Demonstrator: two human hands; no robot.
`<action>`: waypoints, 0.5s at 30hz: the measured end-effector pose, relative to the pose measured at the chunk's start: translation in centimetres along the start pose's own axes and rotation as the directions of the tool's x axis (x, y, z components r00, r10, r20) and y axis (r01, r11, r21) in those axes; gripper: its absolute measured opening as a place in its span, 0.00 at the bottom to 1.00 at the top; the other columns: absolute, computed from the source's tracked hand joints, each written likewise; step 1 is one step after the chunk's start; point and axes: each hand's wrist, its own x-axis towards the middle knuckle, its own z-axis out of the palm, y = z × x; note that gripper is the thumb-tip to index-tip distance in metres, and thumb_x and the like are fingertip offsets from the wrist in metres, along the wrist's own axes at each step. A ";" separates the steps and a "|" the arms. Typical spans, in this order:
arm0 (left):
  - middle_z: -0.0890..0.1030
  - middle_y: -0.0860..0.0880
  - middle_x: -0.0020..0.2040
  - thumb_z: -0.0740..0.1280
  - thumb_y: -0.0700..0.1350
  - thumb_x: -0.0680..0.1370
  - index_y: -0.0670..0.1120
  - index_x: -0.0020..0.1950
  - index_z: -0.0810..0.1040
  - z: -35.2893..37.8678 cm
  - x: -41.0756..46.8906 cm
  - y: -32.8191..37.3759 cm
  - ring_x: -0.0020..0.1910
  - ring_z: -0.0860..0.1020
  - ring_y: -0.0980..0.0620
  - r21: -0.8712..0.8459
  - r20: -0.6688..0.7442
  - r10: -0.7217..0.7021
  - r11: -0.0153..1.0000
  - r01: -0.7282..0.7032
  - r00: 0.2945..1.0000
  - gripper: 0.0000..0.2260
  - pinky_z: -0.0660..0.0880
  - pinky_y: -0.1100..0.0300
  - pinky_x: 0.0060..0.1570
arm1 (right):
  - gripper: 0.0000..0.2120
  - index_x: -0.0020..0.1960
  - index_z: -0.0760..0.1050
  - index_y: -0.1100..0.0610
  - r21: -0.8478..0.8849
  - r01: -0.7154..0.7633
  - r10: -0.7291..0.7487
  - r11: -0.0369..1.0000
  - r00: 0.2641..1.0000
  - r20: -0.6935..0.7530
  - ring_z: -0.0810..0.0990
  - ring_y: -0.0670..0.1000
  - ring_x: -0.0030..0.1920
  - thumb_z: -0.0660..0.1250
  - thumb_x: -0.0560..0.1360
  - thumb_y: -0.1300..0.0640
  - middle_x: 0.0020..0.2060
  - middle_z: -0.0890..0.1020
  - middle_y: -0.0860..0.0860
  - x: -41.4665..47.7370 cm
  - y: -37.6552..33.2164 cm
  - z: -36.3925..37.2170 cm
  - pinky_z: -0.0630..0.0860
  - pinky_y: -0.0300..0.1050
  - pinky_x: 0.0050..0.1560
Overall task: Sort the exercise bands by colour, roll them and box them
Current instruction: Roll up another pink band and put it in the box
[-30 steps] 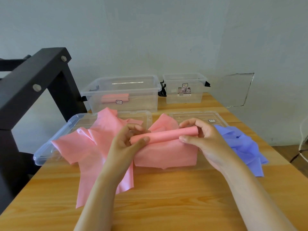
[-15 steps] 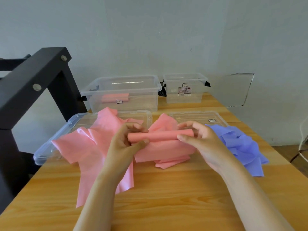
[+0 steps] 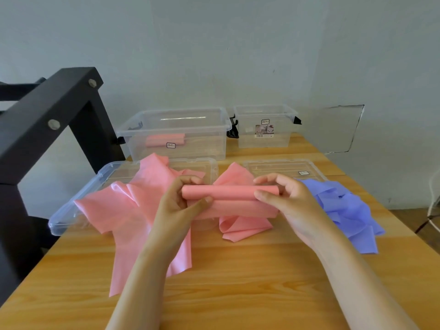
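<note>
More of the pink band (image 3: 229,192) is wound up than a second ago, its ends pinched by the left hand (image 3: 178,203) and right hand (image 3: 289,202) over the table (image 3: 238,282), while one pink roll (image 3: 164,140) lies in the far left box (image 3: 176,113) and the other pink band (image 3: 133,210) and the purple bands (image 3: 345,210) wait unrolled.

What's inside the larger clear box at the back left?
One rolled pink band lies on the floor of the larger clear box, seen through its front wall. A small label covers part of the roll; nothing else shows inside.
</note>
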 end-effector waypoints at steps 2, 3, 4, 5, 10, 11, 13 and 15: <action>0.78 0.47 0.49 0.72 0.36 0.74 0.45 0.56 0.75 0.0 -0.2 -0.1 0.45 0.78 0.54 -0.018 0.014 -0.041 0.999 0.041 0.999 0.13 0.77 0.62 0.38 | 0.06 0.47 0.81 0.49 -0.008 0.009 -0.009 1.000 1.000 -0.016 0.80 0.42 0.45 0.72 0.73 0.59 0.43 0.83 0.43 0.0 0.1 0.1 0.73 0.39 0.48; 0.78 0.48 0.49 0.72 0.39 0.74 0.46 0.56 0.75 0.1 -0.3 0.0 0.44 0.79 0.54 -0.023 0.027 -0.066 0.998 0.067 0.997 0.13 0.77 0.63 0.37 | 0.05 0.47 0.81 0.49 -0.009 0.015 -0.015 1.000 1.000 -0.023 0.80 0.41 0.45 0.72 0.73 0.58 0.43 0.83 0.42 0.0 0.1 0.2 0.73 0.38 0.48; 0.78 0.49 0.48 0.73 0.41 0.74 0.47 0.56 0.75 0.2 -0.4 0.0 0.43 0.79 0.56 -0.009 0.034 -0.084 0.996 0.085 0.996 0.13 0.77 0.63 0.36 | 0.05 0.47 0.81 0.49 -0.009 0.020 -0.020 1.000 0.999 -0.030 0.80 0.41 0.45 0.72 0.73 0.58 0.42 0.83 0.41 0.0 0.1 0.3 0.73 0.37 0.48; 0.78 0.50 0.48 0.72 0.42 0.76 0.47 0.57 0.75 0.4 -0.4 0.1 0.42 0.79 0.57 0.022 0.036 -0.087 0.996 0.086 0.996 0.12 0.76 0.65 0.36 | 0.05 0.47 0.81 0.49 -0.009 0.023 -0.024 1.000 0.999 -0.036 0.80 0.40 0.44 0.72 0.74 0.58 0.42 0.83 0.40 0.0 0.1 0.3 0.73 0.36 0.47; 0.79 0.51 0.48 0.69 0.48 0.73 0.47 0.58 0.73 0.8 -0.7 0.4 0.44 0.78 0.60 0.101 0.068 -0.052 0.994 0.045 0.996 0.15 0.75 0.67 0.39 | 0.04 0.46 0.81 0.49 -0.007 0.033 -0.033 0.999 0.999 -0.037 0.80 0.41 0.44 0.71 0.74 0.58 0.41 0.83 0.42 0.1 0.2 0.2 0.74 0.37 0.48; 0.79 0.51 0.48 0.69 0.47 0.73 0.46 0.58 0.73 0.8 -0.7 0.4 0.44 0.78 0.60 0.108 0.066 -0.048 0.993 0.041 0.997 0.15 0.75 0.67 0.38 | 0.04 0.46 0.81 0.49 -0.008 0.032 -0.033 0.999 0.999 -0.035 0.80 0.41 0.43 0.71 0.74 0.58 0.41 0.83 0.42 0.1 0.2 0.2 0.74 0.37 0.48; 0.78 0.51 0.46 0.68 0.43 0.76 0.44 0.56 0.74 0.8 -0.6 0.5 0.41 0.78 0.61 0.132 0.050 -0.026 0.991 0.019 0.998 0.10 0.74 0.69 0.37 | 0.04 0.46 0.81 0.49 -0.008 0.030 -0.030 1.000 0.999 -0.035 0.80 0.41 0.43 0.71 0.74 0.58 0.41 0.83 0.42 0.1 0.2 0.3 0.74 0.37 0.48; 0.78 0.53 0.42 0.67 0.41 0.78 0.41 0.53 0.74 0.8 -0.4 0.3 0.38 0.77 0.62 0.158 0.025 0.008 0.987 -0.012 1.000 0.06 0.73 0.69 0.35 | 0.05 0.46 0.81 0.48 0.006 0.026 -0.025 1.000 0.999 -0.028 0.81 0.43 0.45 0.72 0.73 0.57 0.42 0.83 0.43 0.1 0.2 0.3 0.75 0.38 0.48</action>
